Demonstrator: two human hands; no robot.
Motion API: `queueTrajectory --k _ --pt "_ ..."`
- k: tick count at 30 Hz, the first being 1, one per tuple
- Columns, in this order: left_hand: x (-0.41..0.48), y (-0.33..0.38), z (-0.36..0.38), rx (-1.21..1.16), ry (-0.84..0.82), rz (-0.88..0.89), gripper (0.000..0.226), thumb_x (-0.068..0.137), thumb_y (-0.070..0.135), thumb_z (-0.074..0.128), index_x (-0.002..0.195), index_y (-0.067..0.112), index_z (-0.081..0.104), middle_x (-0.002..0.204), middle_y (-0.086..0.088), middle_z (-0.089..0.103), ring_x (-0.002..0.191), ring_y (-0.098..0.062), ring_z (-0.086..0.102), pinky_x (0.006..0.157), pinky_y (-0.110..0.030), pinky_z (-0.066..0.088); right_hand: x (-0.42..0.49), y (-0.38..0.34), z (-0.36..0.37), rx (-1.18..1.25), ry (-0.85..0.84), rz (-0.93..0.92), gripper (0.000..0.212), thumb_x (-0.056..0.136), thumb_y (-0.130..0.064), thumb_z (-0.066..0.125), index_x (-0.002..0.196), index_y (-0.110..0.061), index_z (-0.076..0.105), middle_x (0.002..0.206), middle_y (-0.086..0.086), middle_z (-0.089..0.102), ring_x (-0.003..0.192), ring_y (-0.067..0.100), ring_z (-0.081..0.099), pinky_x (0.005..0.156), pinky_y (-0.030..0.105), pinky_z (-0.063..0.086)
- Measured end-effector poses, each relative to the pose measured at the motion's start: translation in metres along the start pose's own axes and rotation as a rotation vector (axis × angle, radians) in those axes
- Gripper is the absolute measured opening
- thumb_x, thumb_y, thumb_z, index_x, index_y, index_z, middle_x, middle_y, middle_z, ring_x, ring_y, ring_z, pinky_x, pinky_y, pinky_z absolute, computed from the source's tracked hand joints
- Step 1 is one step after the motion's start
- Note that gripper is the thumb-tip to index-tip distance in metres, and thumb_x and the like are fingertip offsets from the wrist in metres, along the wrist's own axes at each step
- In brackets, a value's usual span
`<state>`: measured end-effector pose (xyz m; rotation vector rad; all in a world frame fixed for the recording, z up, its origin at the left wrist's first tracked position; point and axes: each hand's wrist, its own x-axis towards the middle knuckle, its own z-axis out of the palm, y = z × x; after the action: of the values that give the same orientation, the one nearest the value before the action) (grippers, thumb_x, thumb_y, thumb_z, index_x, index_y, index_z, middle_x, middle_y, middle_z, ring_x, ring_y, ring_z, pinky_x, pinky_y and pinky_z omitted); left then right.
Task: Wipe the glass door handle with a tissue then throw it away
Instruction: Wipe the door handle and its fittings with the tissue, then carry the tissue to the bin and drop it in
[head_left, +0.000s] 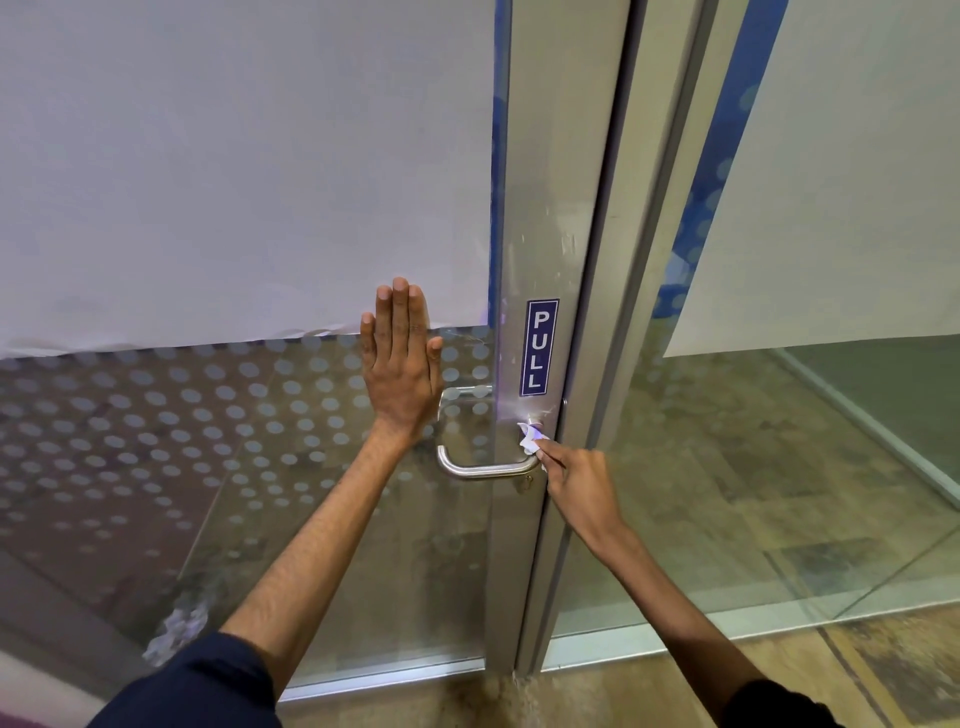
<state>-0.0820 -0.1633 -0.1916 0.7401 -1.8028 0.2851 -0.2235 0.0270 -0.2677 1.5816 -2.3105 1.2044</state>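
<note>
The left hand (400, 364) lay flat against the glass door (260, 441), fingers spread straight and holding nothing, steadying the pane. The right hand (576, 480) pinched a small crumpled tissue (530, 436) between fingertips, pressing it at the base of the metal lever handle (483, 470), just below the PULL sign (538, 347). The tissue looked light, soft and easily torn, so a bunched fingertip grip seemed best. The handle appeared rigid, smooth and probably slippery, best wrapped along its bar.
</note>
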Motion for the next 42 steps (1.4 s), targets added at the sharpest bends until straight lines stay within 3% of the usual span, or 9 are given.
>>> queueTrajectory --k 6,12,16,20,23,29,34,37,42 --pt "0.0 0.002 -0.011 -0.048 -0.052 0.006 0.057 0.104 0.025 0.023 0.155 0.016 0.0 0.165 0.007 -0.016 0.153 -0.013 -0.008 0.126 -0.038 -0.002 -0.014 -0.026 -0.006 -0.075 0.029 -0.101 0.013 0.08 -0.007 0.071 0.087 -0.016 0.078 0.091 0.009 0.075 0.077 0.034 0.07 0.057 0.032 0.057" --pt "-0.027 0.017 -0.047 -0.262 -0.226 -0.039 0.043 0.105 0.01 0.039 0.147 0.004 0.041 0.159 -0.014 0.031 0.151 -0.028 0.023 0.125 -0.043 0.02 -0.024 -0.043 -0.008 0.204 -0.02 -0.235 0.024 0.081 -0.006 0.076 0.103 -0.016 0.077 0.106 -0.001 0.075 0.101 0.011 0.07 0.088 0.03 0.056" --pt "-0.056 0.027 -0.091 -0.305 -0.267 -0.074 0.031 0.103 0.023 0.044 0.105 0.008 0.07 0.103 -0.008 0.07 0.097 -0.023 0.062 0.084 -0.044 0.052 -0.025 -0.07 -0.009 0.327 -0.017 -0.348 0.025 0.083 -0.004 0.075 0.106 -0.012 0.075 0.109 0.002 0.074 0.104 0.008 0.068 0.094 0.022 0.052" --pt "-0.076 0.031 -0.132 -0.276 -0.443 -0.351 0.039 0.098 0.044 0.048 0.077 0.019 0.069 0.06 0.01 0.057 0.059 -0.003 0.049 0.058 -0.027 0.037 -0.022 -0.086 -0.006 0.358 -0.069 -0.425 0.029 0.082 -0.004 0.076 0.109 -0.014 0.074 0.114 0.005 0.071 0.105 0.012 0.069 0.093 0.023 0.053" --pt "-0.092 0.025 -0.151 -0.373 -0.525 -0.499 0.038 0.098 0.042 0.052 0.074 0.015 0.065 0.053 0.009 0.047 0.052 0.001 0.04 0.055 -0.028 0.034 -0.026 -0.101 -0.002 0.405 -0.107 -0.465 0.031 0.081 -0.003 0.076 0.11 -0.015 0.074 0.113 0.004 0.072 0.106 0.013 0.068 0.091 0.025 0.054" --pt "-0.115 0.023 -0.205 -0.428 -0.371 -0.76 0.03 0.097 0.03 0.056 0.082 0.011 0.071 0.067 -0.006 0.071 0.059 -0.005 0.053 0.057 -0.033 0.043 -0.045 -0.138 0.015 0.635 -0.239 -0.265 0.029 0.083 0.002 0.071 0.109 -0.009 0.073 0.11 -0.004 0.07 0.102 0.001 0.066 0.093 0.012 0.048" --pt "-0.139 0.02 -0.258 -0.354 -0.237 -0.883 0.021 0.097 0.021 0.061 0.086 0.012 0.076 0.068 -0.001 0.074 0.06 -0.002 0.064 0.061 -0.023 0.048 -0.07 -0.17 0.035 0.854 -0.389 -0.06 0.024 0.076 0.005 0.076 0.092 -0.013 0.077 0.087 0.002 0.076 0.075 0.0 0.069 0.076 0.018 0.054" --pt "-0.159 0.01 -0.29 -0.291 -0.163 -0.984 0.014 0.093 0.019 0.067 0.081 0.02 0.076 0.067 0.009 0.073 0.062 -0.006 0.067 0.065 -0.026 0.056 -0.089 -0.192 0.049 0.899 -0.5 -0.05 0.023 0.073 0.005 0.078 0.086 -0.014 0.077 0.08 0.001 0.075 0.07 0.005 0.069 0.073 0.022 0.056" --pt "-0.192 -0.017 -0.345 -0.163 0.015 -1.14 0.01 0.089 0.021 0.071 0.085 0.014 0.078 0.077 -0.001 0.077 0.073 -0.015 0.073 0.073 -0.038 0.06 -0.114 -0.237 0.086 0.894 -0.667 -0.079 0.024 0.068 0.002 0.084 0.083 -0.015 0.077 0.077 0.002 0.075 0.066 0.001 0.069 0.069 0.016 0.054"
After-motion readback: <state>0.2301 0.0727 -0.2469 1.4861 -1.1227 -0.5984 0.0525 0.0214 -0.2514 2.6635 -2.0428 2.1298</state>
